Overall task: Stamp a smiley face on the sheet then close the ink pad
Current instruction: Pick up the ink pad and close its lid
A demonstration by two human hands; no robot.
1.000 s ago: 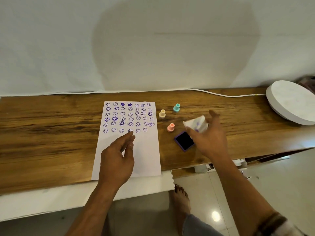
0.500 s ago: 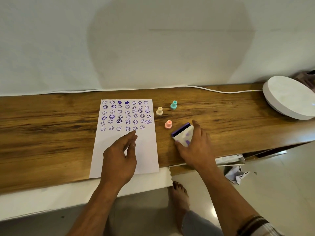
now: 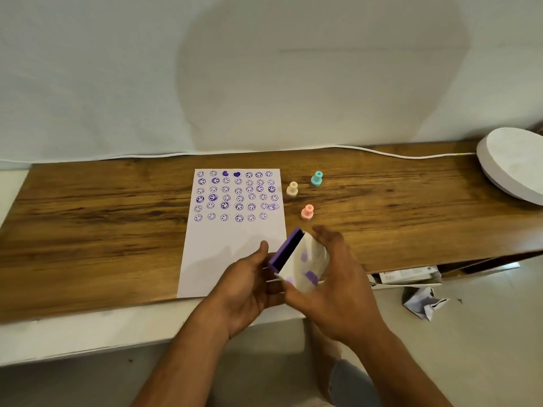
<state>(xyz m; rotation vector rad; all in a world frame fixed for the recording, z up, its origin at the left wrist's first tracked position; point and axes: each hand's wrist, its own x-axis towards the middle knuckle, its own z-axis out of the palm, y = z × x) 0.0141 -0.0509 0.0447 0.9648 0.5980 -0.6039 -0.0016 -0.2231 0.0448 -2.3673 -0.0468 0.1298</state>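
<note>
Wooden tabletop [image 3: 102, 224] spans mid-frame, white cloth backdrop [image 3: 117, 69] behind. White cable [image 3: 396, 154] runs along the back edge to a white round disc [image 3: 514, 163] at far right. Crumpled paper [image 3: 423, 302] on the floor, lower right (purple-marked, detail unclear).

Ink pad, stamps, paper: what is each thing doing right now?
Ink pad: lifted off the table, tilted, lid partly open, held by both hands.
Left hand: gripping the pad's base.
Right hand: on the white lid.
Pink stamp, yellow stamp, teal stamp: upright, untouched.
Paper: flat, upper part filled with purple smileys, lower part blank.
</note>
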